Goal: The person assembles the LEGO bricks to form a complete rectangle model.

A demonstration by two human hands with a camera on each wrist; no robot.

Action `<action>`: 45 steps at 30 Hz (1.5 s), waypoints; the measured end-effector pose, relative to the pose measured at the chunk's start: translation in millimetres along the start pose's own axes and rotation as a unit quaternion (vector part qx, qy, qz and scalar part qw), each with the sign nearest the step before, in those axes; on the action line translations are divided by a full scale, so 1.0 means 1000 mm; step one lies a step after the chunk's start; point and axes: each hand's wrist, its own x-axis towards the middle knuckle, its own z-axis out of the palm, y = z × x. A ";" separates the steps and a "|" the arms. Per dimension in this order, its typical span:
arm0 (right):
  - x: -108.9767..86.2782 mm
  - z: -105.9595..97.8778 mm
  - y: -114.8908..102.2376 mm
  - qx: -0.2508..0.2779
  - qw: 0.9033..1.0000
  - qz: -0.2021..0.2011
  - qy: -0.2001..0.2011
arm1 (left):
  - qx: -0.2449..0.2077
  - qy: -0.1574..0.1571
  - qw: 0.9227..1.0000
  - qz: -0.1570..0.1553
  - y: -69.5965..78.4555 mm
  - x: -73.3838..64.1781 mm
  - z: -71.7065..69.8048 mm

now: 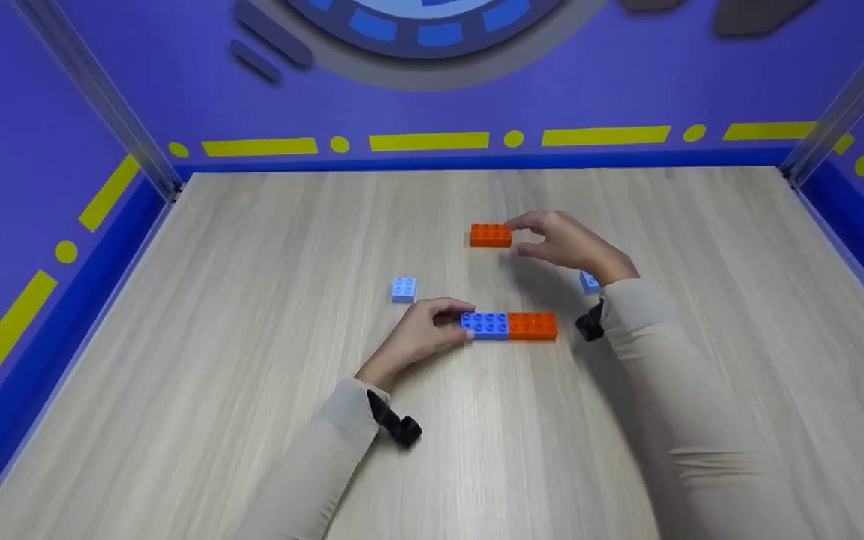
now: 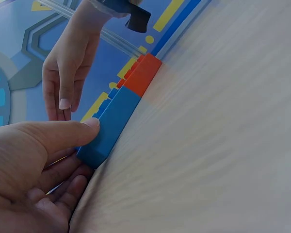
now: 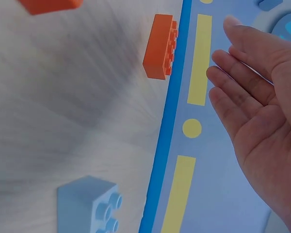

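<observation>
My left hand [image 1: 426,330] pinches the left end of a blue building brick [image 1: 486,325], with the thumb on its near side and the fingers at the far side. An orange brick [image 1: 532,325] stands end to end with the blue one, in one straight row on the table. Farther back lies another orange brick [image 1: 490,235]. Just to the right of that brick is my right hand [image 1: 563,238], thumb and fingers spread apart, holding nothing. In the right wrist view the right palm [image 3: 269,121] shows bare.
A light blue brick [image 1: 403,289] sits beyond the left hand. A second light blue brick [image 1: 589,282] is partly hidden behind the right wrist. The wooden table [image 1: 252,300] ends at blue walls [image 1: 432,112] at the back and sides.
</observation>
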 end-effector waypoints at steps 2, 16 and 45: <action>0.006 0.001 -0.001 -0.005 1.000 -0.001 -0.002 | 0.000 0.003 1.000 0.001 -0.001 -0.001 0.000; 0.032 0.005 -0.002 -0.021 0.999 0.019 -0.026 | -0.001 0.008 1.000 0.002 -0.002 0.002 0.001; 0.045 0.012 0.004 -0.021 0.996 0.064 -0.051 | 0.000 0.011 1.000 0.002 -0.002 0.001 0.001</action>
